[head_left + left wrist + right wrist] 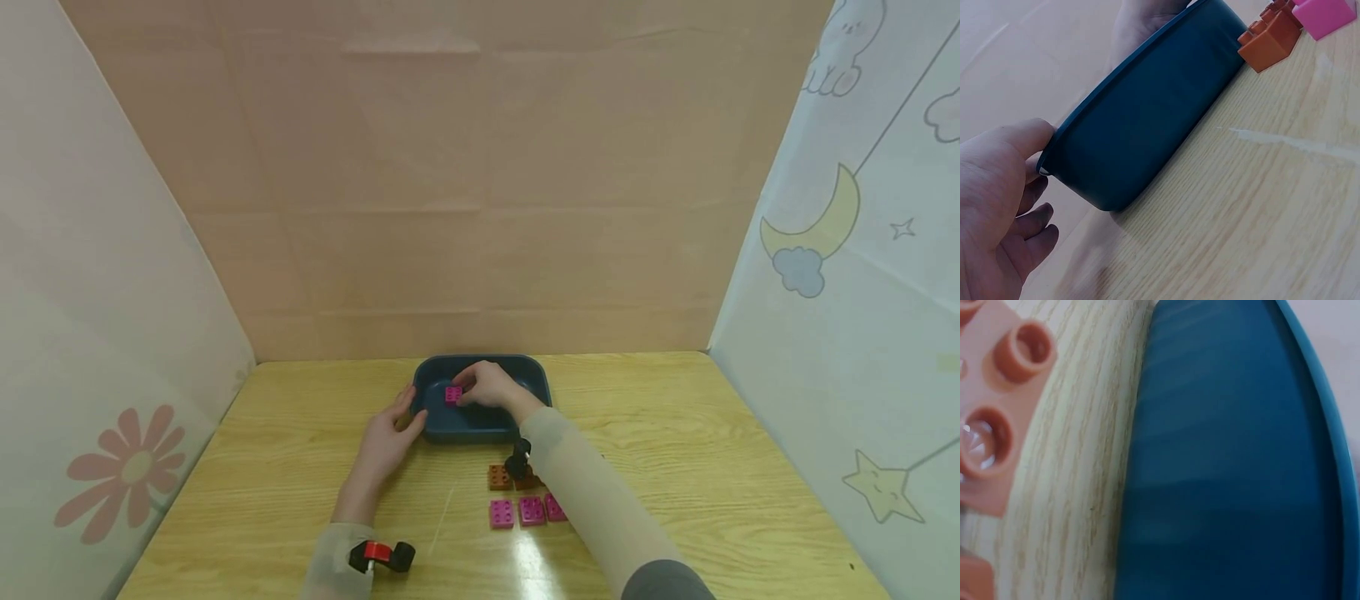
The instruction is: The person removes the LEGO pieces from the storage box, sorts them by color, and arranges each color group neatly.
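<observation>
My right hand (491,388) reaches into a dark blue tray (465,437), pinching a pink toy brick (453,395) between thumb and fingers over the tray's left half. At the tray's left end, my left hand (387,433) holds the rim near the front corner. The left wrist view shows that hand's thumb (1035,134) at the rim, with the other fingers curled outside the wall. Only the outer side of the tray (1229,456) fills the right wrist view; the right hand's fingers are hidden there.
In front of the tray lie orange bricks (499,477), partly covered by the right wrist's camera. A row of pink bricks (502,514) sits nearer, its right end beside the right sleeve (600,492). Behind the wooden table (300,467) rises a tan backdrop (480,250).
</observation>
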A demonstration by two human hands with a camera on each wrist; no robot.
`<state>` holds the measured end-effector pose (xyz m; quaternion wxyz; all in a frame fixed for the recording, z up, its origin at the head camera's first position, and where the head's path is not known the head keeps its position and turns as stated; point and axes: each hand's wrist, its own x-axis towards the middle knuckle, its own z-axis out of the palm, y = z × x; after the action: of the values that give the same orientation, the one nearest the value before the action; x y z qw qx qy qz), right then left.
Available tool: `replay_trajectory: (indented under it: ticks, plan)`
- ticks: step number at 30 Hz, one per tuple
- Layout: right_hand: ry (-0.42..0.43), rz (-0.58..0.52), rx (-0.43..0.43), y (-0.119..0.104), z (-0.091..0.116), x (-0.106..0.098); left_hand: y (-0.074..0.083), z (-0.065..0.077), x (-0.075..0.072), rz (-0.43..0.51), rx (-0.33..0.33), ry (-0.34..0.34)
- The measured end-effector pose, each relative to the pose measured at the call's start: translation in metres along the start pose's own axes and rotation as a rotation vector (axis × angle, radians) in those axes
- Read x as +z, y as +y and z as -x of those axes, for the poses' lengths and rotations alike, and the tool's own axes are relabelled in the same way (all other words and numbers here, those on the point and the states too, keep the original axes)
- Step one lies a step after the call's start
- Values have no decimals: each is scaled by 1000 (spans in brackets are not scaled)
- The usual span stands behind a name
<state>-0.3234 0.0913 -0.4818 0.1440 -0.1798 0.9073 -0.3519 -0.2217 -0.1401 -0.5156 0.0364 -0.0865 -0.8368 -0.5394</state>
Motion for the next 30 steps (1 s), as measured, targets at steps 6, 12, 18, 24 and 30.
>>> replay_trajectory:
  ticks: [6, 12, 18, 24, 30]
  plan:
    - [-2, 17, 1, 0, 0, 0, 1, 0, -1, 0, 6, 6]
    - [-7, 5, 8, 2, 1, 1, 1, 1, -1, -8, 6, 4]
    - [-14, -26, -18, 4, 3, -1, 1, 3, 0, -5, 5, 9]
    - [-17, -127, -91, 7, 17, -15, -1, 2, 0, -1, 0, 9]
    - [23, -225, -165, 15, 53, -38, -3, 2, 1, 8, 5, 11]
